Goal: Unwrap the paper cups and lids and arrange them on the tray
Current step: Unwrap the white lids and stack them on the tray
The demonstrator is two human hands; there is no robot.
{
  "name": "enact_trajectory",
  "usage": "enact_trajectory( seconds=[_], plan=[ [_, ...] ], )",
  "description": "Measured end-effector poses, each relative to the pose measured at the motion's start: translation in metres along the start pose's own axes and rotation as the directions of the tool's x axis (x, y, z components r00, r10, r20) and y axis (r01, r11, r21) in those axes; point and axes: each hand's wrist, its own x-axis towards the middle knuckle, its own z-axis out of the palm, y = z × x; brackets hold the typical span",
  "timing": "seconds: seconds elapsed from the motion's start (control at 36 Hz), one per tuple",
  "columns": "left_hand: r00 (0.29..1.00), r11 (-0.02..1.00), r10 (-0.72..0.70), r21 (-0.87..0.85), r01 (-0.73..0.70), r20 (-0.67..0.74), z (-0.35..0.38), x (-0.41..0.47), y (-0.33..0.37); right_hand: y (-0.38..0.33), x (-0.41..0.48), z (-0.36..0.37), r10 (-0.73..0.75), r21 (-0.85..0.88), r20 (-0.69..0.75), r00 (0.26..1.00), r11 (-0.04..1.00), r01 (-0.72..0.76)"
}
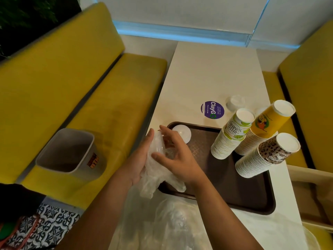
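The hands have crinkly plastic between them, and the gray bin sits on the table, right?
Not quite. The plastic wrap is between the left hand and right hand, but the bin sits on the yellow bench, not on the table. The head view shows it.

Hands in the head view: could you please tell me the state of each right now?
Left hand: open, straight fingers against the plastic wrap.
Right hand: curled round the same wrap.
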Motion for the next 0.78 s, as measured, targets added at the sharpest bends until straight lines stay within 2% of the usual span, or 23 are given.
enact_trajectory(
  seconds=[0.06,0.14,0.28,0.31,0.39,0.42,0.44,0.47,0.5,0.53,0.56,0.61,0.64,0.69,0.78],
  plan=[
    [1.0,1.0,-0.015,-0.004,0.015,0.003,-0.001,-0.001,-0.002,-0.001,-0.002,-0.002,0.083,0.168,-0.005,0.997,0.982,-0.081],
    [1.0,0.999,-0.001,-0.032,0.001,0.013,-0.002,-0.002,-0.004,-0.004,-0.002,-0.002,0.148,0.374,-0.025,0.989,0.919,-0.128],
    [0.999,0.998,0.024,-0.062,-0.027,-0.043,-0.002,-0.004,-0.005,-0.006,0.0,0.001,0.207,0.57,-0.094,0.974,0.813,-0.118],
    [0.998,0.997,0.03,-0.063,-0.034,-0.06,-0.003,-0.004,-0.005,-0.005,0.002,0.001,0.228,0.624,-0.116,0.967,0.774,-0.108],
    [0.997,0.999,0.037,-0.034,-0.039,-0.065,-0.003,-0.005,-0.005,0.007,0.012,-0.003,0.341,0.826,-0.174,0.924,0.561,-0.051],
    [0.996,0.999,0.039,-0.023,-0.041,-0.079,-0.003,-0.006,-0.005,0.011,0.016,-0.007,0.368,0.837,-0.209,0.906,0.547,-0.029],
    [0.995,0.999,0.041,-0.012,-0.043,-0.092,-0.005,-0.006,-0.005,0.016,0.021,-0.01,0.388,0.791,-0.261,0.884,0.611,-0.034],
    [0.994,0.999,0.041,-0.004,-0.042,-0.098,-0.006,-0.006,-0.005,0.02,0.027,-0.014,0.383,0.677,-0.33,0.863,0.733,-0.066],
    [0.994,0.999,0.041,-0.003,-0.042,-0.101,-0.007,-0.006,-0.005,0.025,0.033,-0.018,0.347,0.482,-0.402,0.848,0.867,-0.127],
    [0.994,0.999,0.04,-0.006,-0.041,-0.103,-0.009,-0.006,-0.006,0.033,0.039,-0.022,0.297,0.251,-0.451,0.842,0.947,-0.2],
    [0.993,0.999,0.037,-0.011,-0.038,-0.108,-0.011,-0.006,-0.007,0.041,0.045,-0.026,0.245,0.028,-0.466,0.85,0.965,-0.262],
    [0.992,0.999,0.038,-0.021,-0.041,-0.121,-0.014,-0.004,-0.008,0.056,0.056,-0.03,0.163,-0.319,-0.412,0.897,0.896,-0.309],
    [0.992,0.999,0.033,-0.027,-0.037,-0.123,-0.016,-0.002,-0.009,0.063,0.062,-0.03,0.141,-0.437,-0.366,0.92,0.847,-0.303],
    [0.991,1.0,0.016,-0.02,-0.019,-0.133,-0.017,0.0,-0.01,0.076,0.071,-0.029,0.137,-0.576,-0.294,0.946,0.765,-0.29],
    [0.992,1.0,0.011,0.001,-0.011,-0.128,-0.02,0.002,-0.009,0.094,0.082,-0.028,0.155,-0.68,-0.236,0.959,0.679,-0.277]
  ],
)
